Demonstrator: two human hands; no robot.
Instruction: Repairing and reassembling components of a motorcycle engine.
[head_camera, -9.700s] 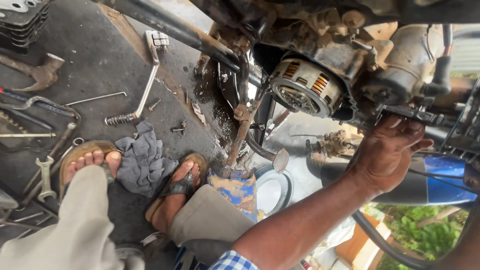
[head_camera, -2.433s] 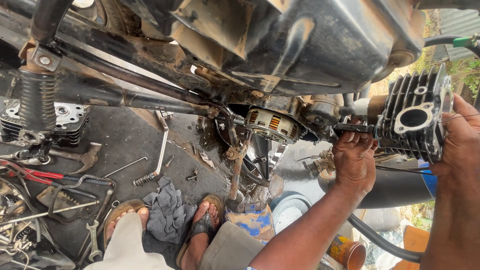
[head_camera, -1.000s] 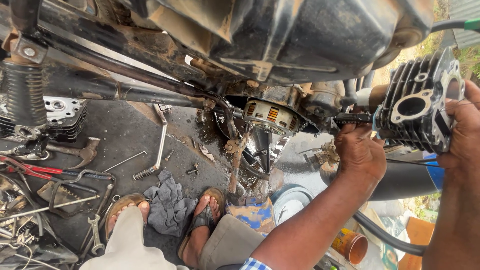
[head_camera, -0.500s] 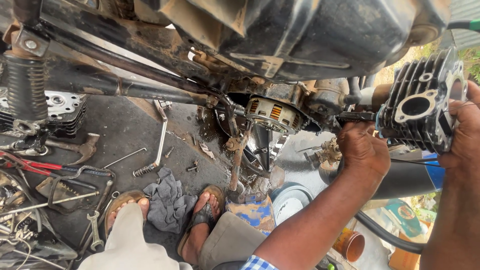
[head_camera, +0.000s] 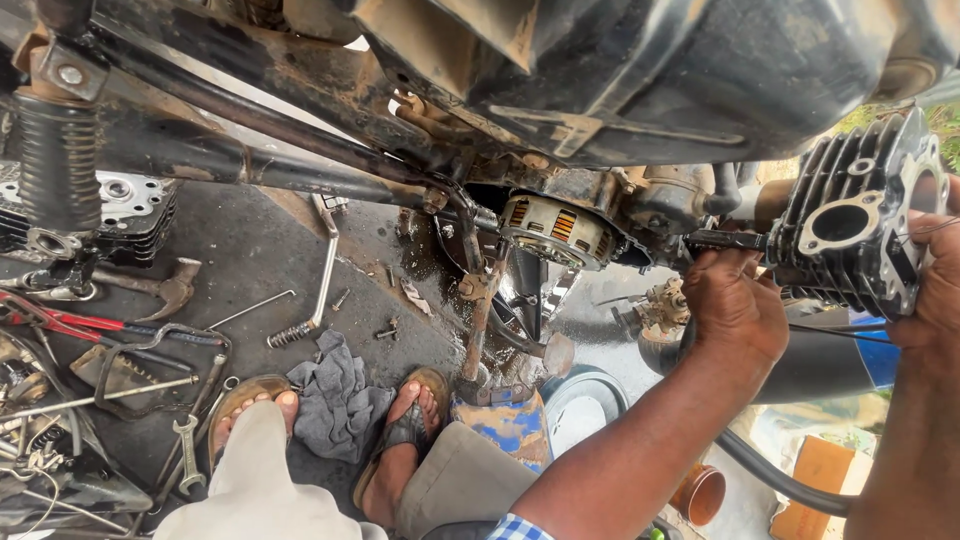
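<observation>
A person crouched beneath a stripped motorcycle works a finned engine cylinder (head_camera: 850, 225) at the 3 o'clock edge of the view. The left hand (head_camera: 735, 305) is closed around the long studs (head_camera: 725, 240) just at the cylinder's 9 o'clock side, knuckles up. The right hand (head_camera: 935, 290) presses against the cylinder's 3 o'clock face; it is cut by the edge of the view, so whether its fingers are curled or spread cannot be told. At 9 o'clock from the left hand sits the round, copper-wound magneto (head_camera: 555, 228) under the black fuel tank (head_camera: 680, 70). At 7 o'clock, two sandalled feet flank a grey rag (head_camera: 335, 395) on the oil-stained floor, with a spanner (head_camera: 188, 455), a hammer (head_camera: 165, 287) and red-handled pliers (head_camera: 60, 320) scattered toward 8 o'clock
</observation>
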